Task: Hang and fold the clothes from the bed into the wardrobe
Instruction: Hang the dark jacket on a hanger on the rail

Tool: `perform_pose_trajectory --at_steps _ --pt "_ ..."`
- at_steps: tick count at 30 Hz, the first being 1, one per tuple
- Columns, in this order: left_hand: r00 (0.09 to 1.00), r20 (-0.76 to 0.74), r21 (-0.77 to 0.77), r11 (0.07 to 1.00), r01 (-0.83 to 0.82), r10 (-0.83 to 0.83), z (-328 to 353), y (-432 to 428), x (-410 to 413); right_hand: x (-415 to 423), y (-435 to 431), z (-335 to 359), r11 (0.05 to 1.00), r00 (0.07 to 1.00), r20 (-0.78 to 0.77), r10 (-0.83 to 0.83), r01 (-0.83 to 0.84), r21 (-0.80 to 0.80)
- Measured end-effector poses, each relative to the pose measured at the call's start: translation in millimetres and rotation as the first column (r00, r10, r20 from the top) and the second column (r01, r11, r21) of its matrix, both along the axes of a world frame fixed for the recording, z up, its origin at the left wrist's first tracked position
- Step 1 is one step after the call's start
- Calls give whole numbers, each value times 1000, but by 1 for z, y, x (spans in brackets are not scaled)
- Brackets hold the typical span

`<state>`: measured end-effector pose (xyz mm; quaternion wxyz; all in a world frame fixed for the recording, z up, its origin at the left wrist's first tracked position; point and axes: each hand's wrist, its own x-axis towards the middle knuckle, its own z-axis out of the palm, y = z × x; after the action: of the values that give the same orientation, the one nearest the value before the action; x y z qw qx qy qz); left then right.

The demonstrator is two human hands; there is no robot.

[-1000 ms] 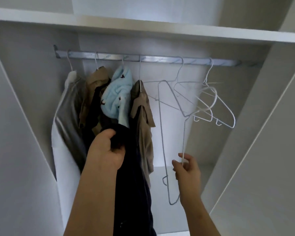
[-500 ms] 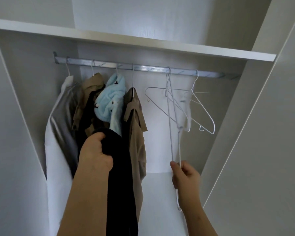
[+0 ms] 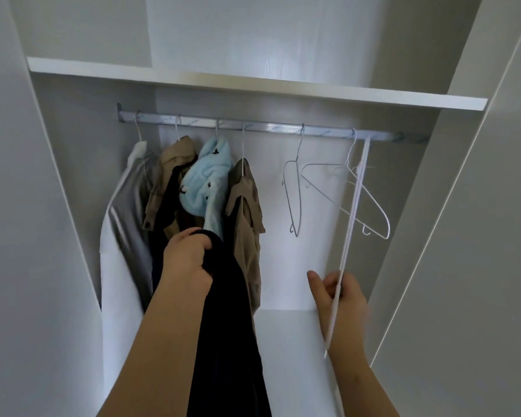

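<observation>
Left hand (image 3: 187,263) grips a bunched fold of a dark navy garment (image 3: 232,311), fingers curled tight into the cloth, which drops in a long soft column past the forearm and out of the bottom of the view. The right hand (image 3: 340,296) holds a white wire hanger (image 3: 349,230), seen edge-on as a thin straight line. The thumb sticks out to the side, the fingers curl round the wire, and the hand is blurred. The hanger's upper end reaches the rail (image 3: 268,127); whether it is hooked there cannot be told.

Both hands are raised inside a white wardrobe (image 3: 82,152) with smooth flat panels. A plain shelf (image 3: 253,85) spans it above the rail, and a pale lower board (image 3: 286,341) lies below the hanging space.

The rail is a dull silver metal bar. At its left end four garments hang close together: a grey and white one (image 3: 130,224) with a slight sheen, a tan jacket (image 3: 169,170), a fluffy light blue fleece (image 3: 206,182) with small dark marks, and a tan shirt (image 3: 248,206). To the right hang two bare wire hangers: a narrow one (image 3: 300,200) turned nearly side-on and a wider one (image 3: 373,203) that the held hanger crosses.
</observation>
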<state>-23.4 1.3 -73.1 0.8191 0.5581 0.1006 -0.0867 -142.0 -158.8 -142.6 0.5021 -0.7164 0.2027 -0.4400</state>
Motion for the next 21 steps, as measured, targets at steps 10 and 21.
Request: perform_pose_trajectory --at_steps 10,21 --pt "989 0 299 943 144 -151 14 -21 31 -2 -15 10 988 991 133 -29 8 151" --pt "978 -93 418 884 209 -188 40 -11 70 1 -28 11 903 944 57 325 -328 277"
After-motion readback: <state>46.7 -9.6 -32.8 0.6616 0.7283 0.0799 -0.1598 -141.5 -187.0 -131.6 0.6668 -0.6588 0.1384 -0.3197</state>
